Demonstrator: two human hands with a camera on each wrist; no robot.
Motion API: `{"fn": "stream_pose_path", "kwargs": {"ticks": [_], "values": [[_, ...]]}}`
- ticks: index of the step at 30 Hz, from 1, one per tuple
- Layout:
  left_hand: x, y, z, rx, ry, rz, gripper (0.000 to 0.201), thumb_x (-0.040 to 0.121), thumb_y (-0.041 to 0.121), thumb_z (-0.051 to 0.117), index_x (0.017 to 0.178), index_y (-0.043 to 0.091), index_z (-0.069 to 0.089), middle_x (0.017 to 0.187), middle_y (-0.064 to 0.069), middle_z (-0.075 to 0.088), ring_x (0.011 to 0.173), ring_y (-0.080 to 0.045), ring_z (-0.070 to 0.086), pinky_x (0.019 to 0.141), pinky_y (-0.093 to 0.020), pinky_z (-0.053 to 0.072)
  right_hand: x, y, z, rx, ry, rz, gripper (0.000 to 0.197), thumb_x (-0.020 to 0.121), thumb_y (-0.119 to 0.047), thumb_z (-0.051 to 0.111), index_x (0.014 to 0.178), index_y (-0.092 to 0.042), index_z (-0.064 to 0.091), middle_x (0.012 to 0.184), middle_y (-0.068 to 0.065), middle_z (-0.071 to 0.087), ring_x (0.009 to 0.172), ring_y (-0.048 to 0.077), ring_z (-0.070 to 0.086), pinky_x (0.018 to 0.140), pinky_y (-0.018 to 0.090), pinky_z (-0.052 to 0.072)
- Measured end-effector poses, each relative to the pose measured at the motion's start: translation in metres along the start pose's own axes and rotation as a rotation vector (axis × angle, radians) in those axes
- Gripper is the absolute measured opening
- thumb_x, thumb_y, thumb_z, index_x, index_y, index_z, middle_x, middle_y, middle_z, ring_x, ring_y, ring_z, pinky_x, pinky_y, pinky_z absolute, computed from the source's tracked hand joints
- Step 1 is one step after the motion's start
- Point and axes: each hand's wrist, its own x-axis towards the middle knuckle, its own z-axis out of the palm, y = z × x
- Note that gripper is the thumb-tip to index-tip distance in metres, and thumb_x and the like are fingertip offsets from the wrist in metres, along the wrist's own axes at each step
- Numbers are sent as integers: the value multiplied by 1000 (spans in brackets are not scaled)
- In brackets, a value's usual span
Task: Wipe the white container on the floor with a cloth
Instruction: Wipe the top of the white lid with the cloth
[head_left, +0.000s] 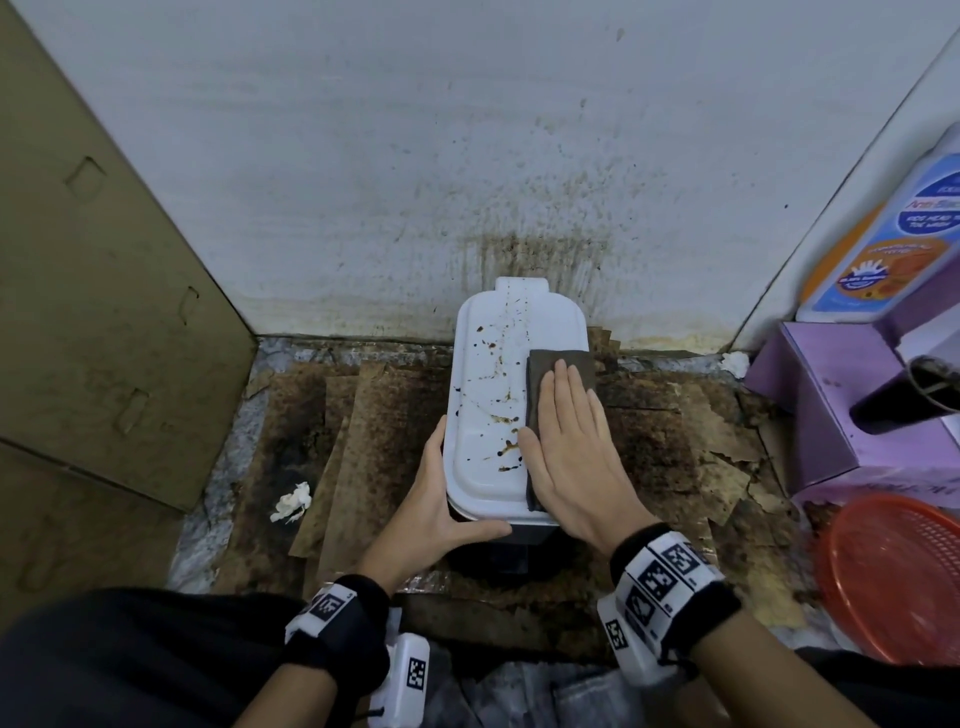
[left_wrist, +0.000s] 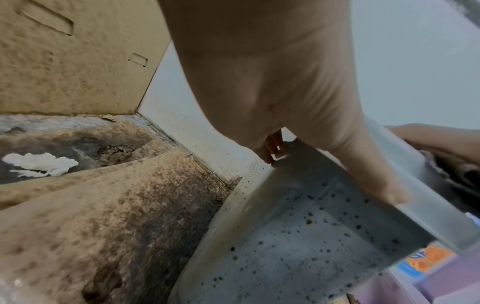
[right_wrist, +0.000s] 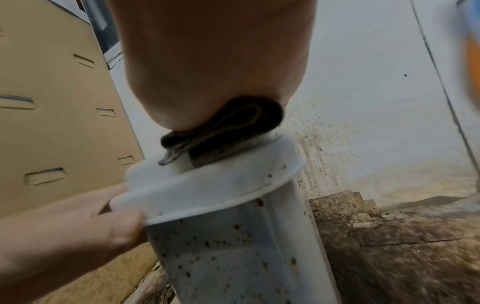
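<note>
On the floor, against the stained wall (head_left: 467, 156), the container (head_left: 488, 415) stands upright on soiled cardboard (head_left: 374, 441). Its white lid faces up and carries brown spots and streaks, mostly along the centre and toward the near edge.

Step in hand: wiping the lid top. The right hand (head_left: 566, 452) lies flat on the folded dark cloth (head_left: 558, 369), fingers straight and together, pressing it onto the right half of the lid. The left hand (head_left: 441, 499) braces the near left corner: thumb along the near rim, fingers curved around the left side wall, as the wrist views confirm.

Procedure, as judged from this position:
- Keep the palm flat so that pressure spreads over the whole cloth.
- Sweep left across the stained centre strip in overlapping passes.
- Maintain the left-hand brace; the container is tall and narrow and would probably tip or slide under side load.
- Refold the cloth to a clean face once it loads up, or the marks will likely smear.
- The spotted side walls remain to be wiped.

The stains lie just left of the right fingertips (head_left: 561, 371), on the uncovered half of the lid.
</note>
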Motion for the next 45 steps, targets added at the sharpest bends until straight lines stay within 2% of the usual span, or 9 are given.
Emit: {"fn": "stream_pose_path", "kwargs": {"ticks": [16, 20, 23, 26, 29, 31, 34, 37, 45], "values": [[2, -5, -1, 97, 54, 11, 130, 76, 48, 93, 167, 30, 2, 169, 22, 21, 155, 1, 27, 125, -40, 37, 31, -74, 20, 26, 25, 33, 82, 100, -51, 5, 160, 5, 10, 169, 24, 3, 159, 32, 1, 129, 44, 2], [1, 1, -5, 94, 11, 33, 133, 77, 47, 93, 167, 37, -5, 173, 25, 9, 159, 3, 16, 129, -41, 29, 30, -67, 13, 177, -33, 11, 78, 105, -54, 12, 162, -3, -3, 170, 14, -13, 158, 21, -15, 129, 41, -5], [-9, 6, -14, 184, -22, -120, 161, 57, 71, 94, 156, 48, -32, 168, 28, -13, 160, -1, -1, 130, -46, 22, 22, -53, -6, 556, -22, 12, 71, 110, -50, 26, 164, -18, -8, 170, -5, -21, 154, 1, -21, 128, 30, -6], [-12, 18, -17, 260, 171, -85, 141, 61, 93, 70, 161, 46, -17, 163, 23, 9, 151, -10, 26, 123, -46, 31, 7, -35, -13, 801, 181, 143, 65, 109, -43, 34, 164, -30, 1, 169, -18, 3, 152, -9, 4, 122, 18, 10], [0, 46, -1, 461, 414, 143, 81, 96, 73, 41, 161, 27, 24, 155, 11, 32, 143, -9, 36, 120, -37, 31, -2, -12, -7, 711, 386, 272, 51, 109, -32, 37, 157, -23, 24, 157, -5, 32, 142, -1, 23, 120, 31, 25], [16, 68, 15, 648, 347, 204, 66, 104, 61, 30, 157, 23, 35, 159, 4, 32, 149, -13, 29, 124, -35, 24, -1, -2, -2, 683, 405, 307, 45, 110, -29, 37, 153, -20, 30, 152, -3, 36, 135, -2, 21, 120, 37, 27], [42, 75, 38, 883, 177, 144, 66, 107, 52, 18, 159, 16, 37, 171, -15, 19, 160, -29, 9, 132, -44, 8, 1, 2, 6, 762, 344, 306, 50, 110, -38, 30, 156, -19, 23, 159, -2, 28, 141, 0, 18, 124, 39, 23], [59, 65, 47, 1073, 137, 124, 69, 107, 43, 15, 163, 7, 32, 170, -30, 21, 159, -47, 14, 130, -57, 14, 5, 1, 14, 734, 357, 327, 70, 103, -54, 18, 160, -12, 13, 166, 7, 18, 154, 18, 12, 127, 46, 19], [58, 54, 44, 1086, 206, 7, 79, 103, 48, 16, 167, 1, 11, 172, -29, 6, 162, -44, 5, 131, -57, 10, 7, 1, 14, 778, 302, 395, 60, 109, -44, 26, 161, -18, 12, 168, 1, 17, 156, 21, 15, 125, 49, 24]]}}
